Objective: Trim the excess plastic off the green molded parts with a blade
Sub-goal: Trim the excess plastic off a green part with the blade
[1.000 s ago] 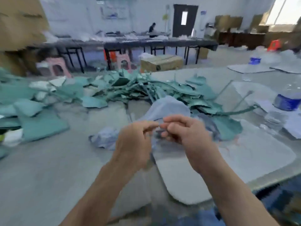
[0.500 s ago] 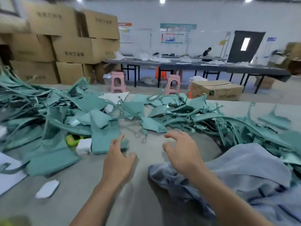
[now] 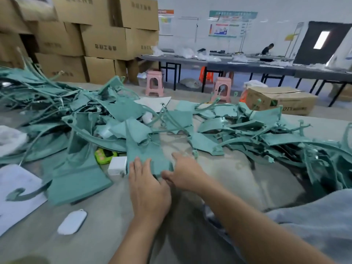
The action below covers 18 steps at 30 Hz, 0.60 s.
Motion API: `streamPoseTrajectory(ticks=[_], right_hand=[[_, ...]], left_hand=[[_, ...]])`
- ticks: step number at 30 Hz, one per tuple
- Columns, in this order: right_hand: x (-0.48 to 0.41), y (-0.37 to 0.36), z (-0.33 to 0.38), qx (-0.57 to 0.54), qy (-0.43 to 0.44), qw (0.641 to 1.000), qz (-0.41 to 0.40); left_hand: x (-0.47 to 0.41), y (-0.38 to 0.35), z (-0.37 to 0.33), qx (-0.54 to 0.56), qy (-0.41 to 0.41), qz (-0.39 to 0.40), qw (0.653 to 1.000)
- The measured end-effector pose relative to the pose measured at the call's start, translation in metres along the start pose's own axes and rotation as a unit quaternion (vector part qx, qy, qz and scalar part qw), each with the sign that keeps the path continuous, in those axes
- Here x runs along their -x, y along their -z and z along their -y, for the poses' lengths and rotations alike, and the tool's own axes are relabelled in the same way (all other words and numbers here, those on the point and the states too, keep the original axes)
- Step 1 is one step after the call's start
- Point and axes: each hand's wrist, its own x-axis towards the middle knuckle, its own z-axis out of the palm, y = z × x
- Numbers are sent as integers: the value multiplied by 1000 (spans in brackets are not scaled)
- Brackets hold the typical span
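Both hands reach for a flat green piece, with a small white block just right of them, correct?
No: the head view shows the white block left of the hands. The left hand and right hand do reach for the flat green piece.

Wall: white back wall (image 3: 190, 35), upper middle to upper right
Posters: colour notice sheets (image 3: 231, 23) on it, text too small to read
Door: dark door (image 3: 308, 52), upper right, bright narrow pane in it
Boxes: brown cartons (image 3: 99, 40) stacked high, upper left (print blurred)
Tables: long dark tables (image 3: 247, 66), black legs, along the wall, white litter on top
Person: one distant figure (image 3: 268, 48) at far table
Stools: pink stool (image 3: 154, 82) at centre, second pink stool (image 3: 222, 89) to its right, orange stool (image 3: 204, 74) under table
Floor: pale floor (image 3: 182, 92); floor carton (image 3: 280, 100) right of centre
Light: bright, even, indoor
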Motion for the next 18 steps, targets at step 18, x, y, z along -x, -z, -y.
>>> streamPoseTrajectory(ticks=[18], right_hand=[[62, 16, -12, -581, -152, 772, -207]], left_hand=[[2, 24, -27, 612, 179, 218, 739]])
